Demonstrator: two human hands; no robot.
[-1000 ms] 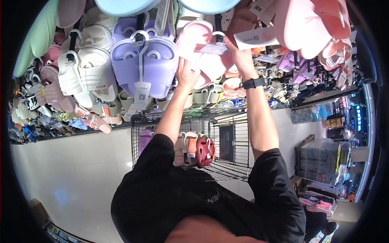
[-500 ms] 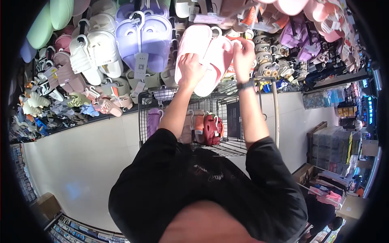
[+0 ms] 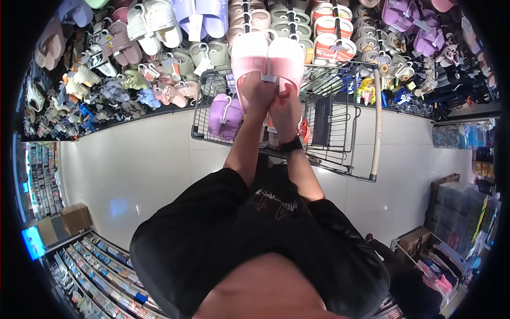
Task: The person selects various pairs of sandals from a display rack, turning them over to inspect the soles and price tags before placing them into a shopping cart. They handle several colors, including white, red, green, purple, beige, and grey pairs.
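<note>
A pair of pale pink slide sandals (image 3: 287, 56), joined by a white plastic hanger, is held upright side by side above the shopping cart (image 3: 345, 151). My left hand (image 3: 257, 91) is closed on the lower middle of the pair, near the hanger. My right hand (image 3: 287, 112) is closed around the lower part of the right sandal, with a black band on the wrist. Strong light washes out the upper ends of the sandals. In the cart, purple slides (image 3: 225, 118) lie on the left. Something red (image 3: 304, 129) is partly hidden behind my right hand.
Hanging footwear fills the rack ahead, including white slides (image 3: 154, 25), lavender slides (image 3: 201, 18) and purple clogs (image 3: 428, 40). A cardboard box (image 3: 76, 218) stands at lower left beside a shelf of small goods. Stacked clear bins (image 3: 459, 215) are at right, near a person in dark clothing.
Both hands have come closer together, and the pink slides now sit straight, side by side. My right hand has moved down and left onto them. The view has shifted, showing more floor and cart.
</note>
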